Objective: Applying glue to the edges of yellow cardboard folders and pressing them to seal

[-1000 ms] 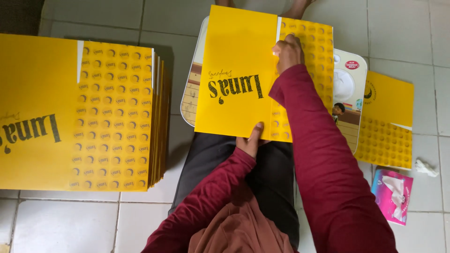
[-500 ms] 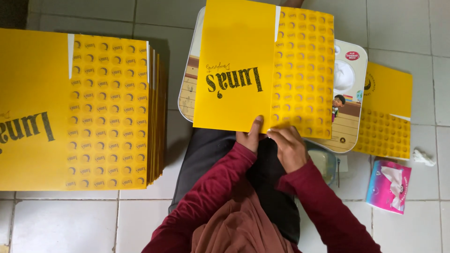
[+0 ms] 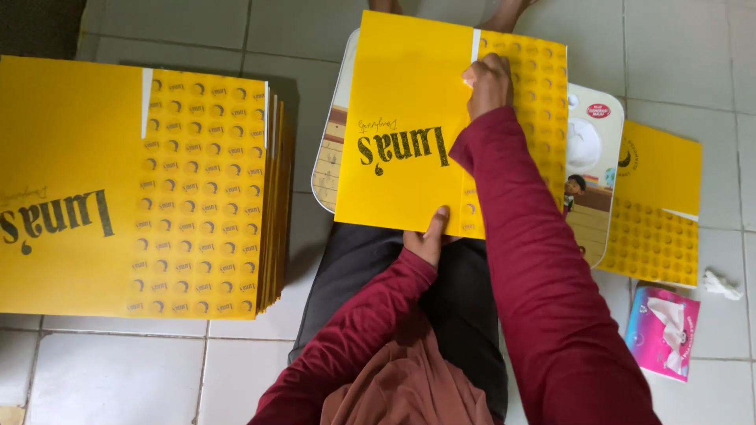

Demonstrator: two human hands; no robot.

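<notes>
— How far along are you?

— I'd judge well in. The stack of folded yellow card sheets (image 3: pixel 142 189) at the left of the frame is already thick, its edges fanned along the right side. One yellow card sheet (image 3: pixel 409 126) is in work at the upper middle, lying on a small lap table (image 3: pixel 592 134) with rounded corners and a cartoon print. Another yellow piece (image 3: pixel 657 212) lies flat on the tiles at the right, not yet handled as far as I can tell.

— What are your hands doing?

— My right hand (image 3: pixel 488 83) is bunched, fingertips pressing down near the top of the sheet where the plain flap meets the patterned panel along a thin white strip. My left hand (image 3: pixel 429 236) lies at the bottom edge, thumb pointing up onto the card, steadying it; neither hand grips anything outright.

— What's the material like?

— Stiff, smooth card, bright yellow: one half plain with dark lettering, the other covered in rows of small round marks. The floor (image 3: pixel 118 370) is pale glazed tile. At the lower right sits a soft pink tissue pack (image 3: pixel 663 330), with a crumpled white scrap (image 3: pixel 720 285) beside it.
</notes>
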